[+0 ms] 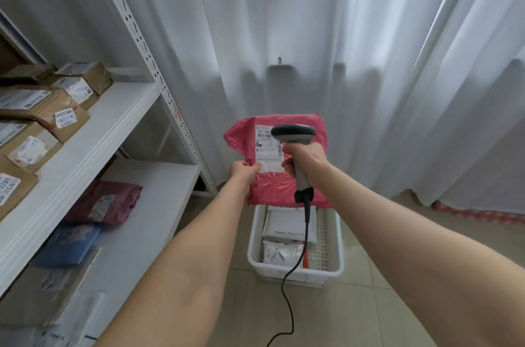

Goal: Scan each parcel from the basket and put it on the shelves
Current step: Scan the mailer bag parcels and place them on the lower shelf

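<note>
A pink plastic parcel (272,184) with a white address label is held up in front of me, above the white basket (336,247). My left hand (243,173) pinches its left edge beside the label. My right hand (308,159) grips the handle of a grey barcode scanner (294,133), whose head hangs over the label's right side. The scanner's black cable drops past the basket to the floor. White parcels (287,228) lie inside the basket. The white shelves (93,133) stand at the left.
Several brown cardboard boxes (42,110) fill the upper shelf. A dark red bag (108,203) and a blue bag (68,244) lie on the lower shelf. White curtains (326,34) hang behind. The floor is beige tile.
</note>
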`<action>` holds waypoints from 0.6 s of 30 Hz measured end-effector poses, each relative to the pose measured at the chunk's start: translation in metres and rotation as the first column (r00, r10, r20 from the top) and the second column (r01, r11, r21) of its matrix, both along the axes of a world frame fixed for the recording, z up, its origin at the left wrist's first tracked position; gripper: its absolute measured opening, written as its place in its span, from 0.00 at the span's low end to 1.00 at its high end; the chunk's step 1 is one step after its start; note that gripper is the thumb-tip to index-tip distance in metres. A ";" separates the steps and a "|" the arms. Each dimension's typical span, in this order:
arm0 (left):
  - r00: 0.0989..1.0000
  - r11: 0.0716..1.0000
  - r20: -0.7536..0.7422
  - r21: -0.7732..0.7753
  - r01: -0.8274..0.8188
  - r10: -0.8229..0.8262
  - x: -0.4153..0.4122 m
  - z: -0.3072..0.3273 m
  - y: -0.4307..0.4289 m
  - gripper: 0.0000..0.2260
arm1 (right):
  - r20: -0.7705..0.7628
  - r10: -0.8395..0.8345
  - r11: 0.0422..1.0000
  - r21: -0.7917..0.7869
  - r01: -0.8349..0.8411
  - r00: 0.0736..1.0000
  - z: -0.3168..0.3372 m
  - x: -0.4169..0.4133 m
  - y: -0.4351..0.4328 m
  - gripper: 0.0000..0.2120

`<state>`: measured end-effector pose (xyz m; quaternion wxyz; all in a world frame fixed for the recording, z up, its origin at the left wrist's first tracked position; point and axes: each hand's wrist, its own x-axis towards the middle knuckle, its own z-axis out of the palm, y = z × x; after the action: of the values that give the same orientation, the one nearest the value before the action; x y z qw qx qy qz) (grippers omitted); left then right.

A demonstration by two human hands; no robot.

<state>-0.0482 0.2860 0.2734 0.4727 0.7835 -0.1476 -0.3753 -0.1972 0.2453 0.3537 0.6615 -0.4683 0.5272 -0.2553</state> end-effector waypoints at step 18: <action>0.998 0.998 0.018 0.043 -0.054 0.053 -0.019 -0.002 -0.009 0.10 | -0.015 0.066 0.996 0.060 -0.065 0.998 0.020 -0.026 0.002 0.06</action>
<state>-0.0669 0.2765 0.2715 0.4643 0.8003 -0.1225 -0.3591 -0.2231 0.2472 0.3738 0.6788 -0.4675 0.5244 -0.2135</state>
